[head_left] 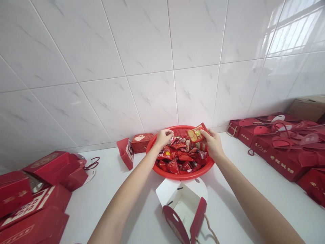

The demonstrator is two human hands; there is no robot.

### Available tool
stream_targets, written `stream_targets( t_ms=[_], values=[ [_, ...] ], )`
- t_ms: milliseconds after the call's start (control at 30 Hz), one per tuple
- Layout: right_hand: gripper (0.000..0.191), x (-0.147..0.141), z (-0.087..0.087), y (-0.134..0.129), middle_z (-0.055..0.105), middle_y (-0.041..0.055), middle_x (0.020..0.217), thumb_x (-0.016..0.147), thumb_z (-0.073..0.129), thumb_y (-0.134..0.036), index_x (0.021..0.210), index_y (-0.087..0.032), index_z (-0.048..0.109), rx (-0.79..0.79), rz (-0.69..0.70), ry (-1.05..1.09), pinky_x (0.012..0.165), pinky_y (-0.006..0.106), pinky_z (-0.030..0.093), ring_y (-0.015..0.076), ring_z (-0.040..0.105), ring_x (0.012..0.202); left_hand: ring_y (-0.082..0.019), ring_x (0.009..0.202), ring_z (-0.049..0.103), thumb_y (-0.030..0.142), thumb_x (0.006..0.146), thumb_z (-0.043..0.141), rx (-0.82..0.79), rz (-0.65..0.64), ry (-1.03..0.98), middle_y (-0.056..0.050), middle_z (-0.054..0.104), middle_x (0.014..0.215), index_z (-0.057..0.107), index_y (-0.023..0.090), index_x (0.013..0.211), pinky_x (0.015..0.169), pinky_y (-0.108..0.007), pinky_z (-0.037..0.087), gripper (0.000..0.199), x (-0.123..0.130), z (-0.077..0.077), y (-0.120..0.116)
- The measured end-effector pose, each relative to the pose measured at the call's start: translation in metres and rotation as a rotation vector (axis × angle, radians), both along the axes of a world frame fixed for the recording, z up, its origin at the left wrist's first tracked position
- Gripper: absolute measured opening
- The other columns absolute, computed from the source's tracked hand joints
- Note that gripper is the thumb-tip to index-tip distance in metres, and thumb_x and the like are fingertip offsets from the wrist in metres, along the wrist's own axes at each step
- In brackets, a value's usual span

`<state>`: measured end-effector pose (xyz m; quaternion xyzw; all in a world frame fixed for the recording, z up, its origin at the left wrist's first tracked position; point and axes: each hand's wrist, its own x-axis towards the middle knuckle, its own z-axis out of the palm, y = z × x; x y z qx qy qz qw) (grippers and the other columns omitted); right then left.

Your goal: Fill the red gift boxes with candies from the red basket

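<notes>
Taking the red plastic mesh basket [181, 177] as the clock's centre, here's the right hand [215, 144] at two o'clock, thumb and fingers clamped on a flat, shiny red-and-gold packet [196, 134]! That packet slants over the basket's far side, at one o'clock. Over at ten, the left hand [164, 138] curls above the rim, fingertips drawn in towards the thumb; whether anything is pinched there, I can't tell. The two hands sit apart, and between and below them, glossy red wrapped sweets [181, 156] heap up the basket!

Down at six o'clock, a white-lined red card box [188, 206] gapes open just beside the basket, a twisted beige cord [208, 223] trailing on its right. At nine, a small dark-red card box [125, 154] leans beside a patterned red box [142, 143]. Further out, between eight and nine, more red card boxes [38, 223] pile up, and at three, a row of red gift boxes [274, 152] lines the white tabletop [101, 189]!
</notes>
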<state>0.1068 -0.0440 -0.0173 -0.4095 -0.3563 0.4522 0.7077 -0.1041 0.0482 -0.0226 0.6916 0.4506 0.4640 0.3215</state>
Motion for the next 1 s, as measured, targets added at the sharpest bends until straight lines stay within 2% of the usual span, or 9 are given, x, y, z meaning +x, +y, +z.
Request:
stream_targets(
  t_ms=[100, 233, 400, 433, 500, 600, 767, 867, 1000],
  values=[
    [0.039, -0.002, 0.003, -0.001, 0.070, 0.0004, 0.069, 0.054, 0.086, -0.041, 0.079, -0.019, 0.065, -0.029, 0.015, 0.055, 0.049, 0.029, 0.055, 0.0191, 0.066, 0.061, -0.019, 0.070, 0.063, 0.021, 0.065, 0.073, -0.009, -0.016, 0.138, -0.003, 0.071, 0.072, 0.071, 0.019, 0.070, 0.074, -0.032, 0.049, 0.005, -0.003, -0.007, -0.001],
    [0.036, -0.004, 0.007, -0.004, 0.070, 0.0006, 0.068, 0.053, 0.087, -0.037, 0.074, -0.019, 0.065, -0.011, 0.023, 0.127, 0.053, 0.029, 0.057, 0.0189, 0.068, 0.063, -0.021, 0.074, 0.064, 0.011, 0.056, 0.074, -0.032, -0.101, 0.316, -0.002, 0.074, 0.077, 0.074, 0.022, 0.071, 0.074, -0.030, 0.050, 0.019, -0.002, -0.012, -0.003],
    [0.032, -0.001, 0.007, -0.003, 0.072, 0.0011, 0.070, 0.054, 0.085, -0.033, 0.077, -0.018, 0.069, -0.018, 0.063, 0.192, 0.059, 0.031, 0.059, 0.0195, 0.069, 0.065, -0.030, 0.102, 0.064, 0.006, 0.049, 0.084, -0.048, -0.127, 0.447, -0.005, 0.074, 0.096, 0.073, 0.022, 0.081, 0.091, -0.034, 0.049, 0.038, 0.008, -0.008, 0.018],
    [0.031, 0.000, 0.007, -0.002, 0.073, 0.0010, 0.070, 0.055, 0.085, -0.032, 0.078, -0.018, 0.069, -0.020, 0.061, 0.193, 0.058, 0.031, 0.059, 0.0198, 0.069, 0.065, -0.030, 0.106, 0.063, 0.007, 0.052, 0.086, -0.058, -0.127, 0.463, -0.007, 0.073, 0.101, 0.073, 0.021, 0.084, 0.094, -0.036, 0.049, 0.038, 0.012, -0.008, 0.024],
    [0.030, 0.000, 0.006, -0.001, 0.073, 0.0011, 0.072, 0.057, 0.084, -0.034, 0.079, -0.019, 0.069, -0.018, 0.062, 0.185, 0.059, 0.033, 0.060, 0.0213, 0.071, 0.066, -0.028, 0.108, 0.063, 0.020, 0.071, 0.083, -0.083, -0.131, 0.477, -0.009, 0.069, 0.113, 0.071, 0.020, 0.100, 0.095, -0.040, 0.051, 0.031, 0.021, -0.007, 0.034],
    [0.031, -0.001, 0.004, 0.001, 0.073, 0.0013, 0.071, 0.058, 0.083, -0.036, 0.078, -0.020, 0.067, -0.023, 0.065, 0.171, 0.059, 0.034, 0.061, 0.0236, 0.072, 0.069, -0.023, 0.108, 0.063, 0.034, 0.096, 0.060, -0.111, -0.142, 0.443, -0.010, 0.061, 0.127, 0.061, 0.020, 0.123, 0.091, -0.042, 0.055, 0.031, 0.030, -0.012, 0.042],
    [0.033, -0.003, 0.004, 0.001, 0.074, 0.0019, 0.072, 0.057, 0.083, -0.035, 0.079, -0.020, 0.065, -0.064, 0.081, 0.159, 0.058, 0.033, 0.060, 0.0229, 0.072, 0.067, -0.022, 0.109, 0.062, 0.035, 0.098, 0.057, -0.172, -0.188, 0.362, -0.010, 0.060, 0.130, 0.061, 0.021, 0.124, 0.092, -0.042, 0.055, 0.030, 0.019, -0.023, 0.041],
    [0.031, -0.003, 0.005, 0.001, 0.074, 0.0021, 0.072, 0.058, 0.082, -0.035, 0.080, -0.020, 0.065, -0.083, 0.082, 0.153, 0.056, 0.032, 0.059, 0.0226, 0.071, 0.066, -0.021, 0.101, 0.064, 0.031, 0.091, 0.066, -0.221, -0.231, 0.326, -0.007, 0.067, 0.118, 0.069, 0.023, 0.107, 0.087, -0.034, 0.055, 0.019, 0.012, -0.019, 0.042],
    [0.028, -0.004, 0.007, 0.000, 0.074, 0.0021, 0.072, 0.058, 0.080, -0.034, 0.077, -0.021, 0.064, -0.108, 0.067, 0.165, 0.055, 0.032, 0.058, 0.0229, 0.071, 0.066, -0.018, 0.074, 0.064, 0.016, 0.060, 0.080, -0.272, -0.310, 0.253, 0.000, 0.070, 0.079, 0.073, 0.019, 0.079, 0.069, -0.028, 0.051, 0.021, 0.014, -0.004, 0.044]
  ],
)
